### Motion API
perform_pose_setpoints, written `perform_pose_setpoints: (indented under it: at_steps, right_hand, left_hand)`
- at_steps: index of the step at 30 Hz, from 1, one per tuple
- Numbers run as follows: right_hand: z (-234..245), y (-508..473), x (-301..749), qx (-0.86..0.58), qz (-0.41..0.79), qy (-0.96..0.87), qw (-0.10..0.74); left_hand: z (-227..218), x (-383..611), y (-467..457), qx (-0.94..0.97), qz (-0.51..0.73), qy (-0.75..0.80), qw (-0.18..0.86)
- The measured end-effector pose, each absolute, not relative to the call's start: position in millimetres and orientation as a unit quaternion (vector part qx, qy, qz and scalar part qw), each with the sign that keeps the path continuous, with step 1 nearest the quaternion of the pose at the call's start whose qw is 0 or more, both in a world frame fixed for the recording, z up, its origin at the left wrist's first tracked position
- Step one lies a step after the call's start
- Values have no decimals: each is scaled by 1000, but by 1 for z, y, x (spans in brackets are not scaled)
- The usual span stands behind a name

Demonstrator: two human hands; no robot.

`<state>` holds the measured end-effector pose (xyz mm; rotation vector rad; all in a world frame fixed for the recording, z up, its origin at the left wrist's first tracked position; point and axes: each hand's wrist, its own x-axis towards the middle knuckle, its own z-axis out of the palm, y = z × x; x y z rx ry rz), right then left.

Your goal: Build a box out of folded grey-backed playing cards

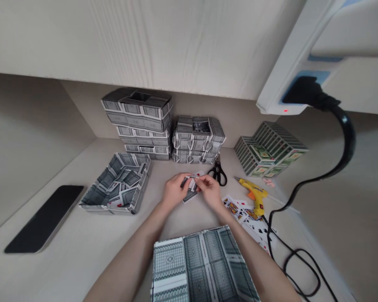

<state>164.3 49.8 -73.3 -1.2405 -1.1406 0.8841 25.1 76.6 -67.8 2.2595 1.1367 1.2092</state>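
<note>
My left hand and my right hand meet over the middle of the table, each pinching one end of a small playing card that looks bent or folded. Below my fingers, more playing cards lie on the tabletop, partly hidden by the hands. Black-handled scissors rest just beyond my right hand. Close to me, between my forearms, stands a box made of grey patterned cards. To the left, an open card-built tray holds loose folded cards.
Stacked card boxes and a shorter stack stand against the back wall. A yellow glue gun lies on spread cards, its black cable trailing right. Green-striped card boxes and a dark phone flank the area. A shelf overhangs.
</note>
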Motion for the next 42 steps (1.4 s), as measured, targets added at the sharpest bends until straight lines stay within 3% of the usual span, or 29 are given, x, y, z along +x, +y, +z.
perform_pose_setpoints:
  at_steps: [5, 10, 26, 31, 36, 42]
  right_hand:
    - [-79, 54, 161, -539, 366, -487, 582]
    - [-84, 56, 161, -561, 350, -537, 524]
    - [-71, 52, 166, -462, 514, -475, 545]
    - [-69, 51, 169, -409, 576, -433, 560]
    - [-61, 46, 165, -376, 669, -380, 517]
    - [-55, 44, 163, -354, 697, -365, 506]
  left_hand:
    - [-71, 26, 77, 784, 399, 446, 163]
    - [-74, 26, 82, 787, 377, 449, 189]
    - [-72, 26, 88, 781, 442, 361, 253]
    - [-67, 25, 84, 783, 442, 371, 232]
    - [-66, 24, 80, 806, 416, 379, 183]
    - [-65, 26, 77, 818, 411, 382, 125]
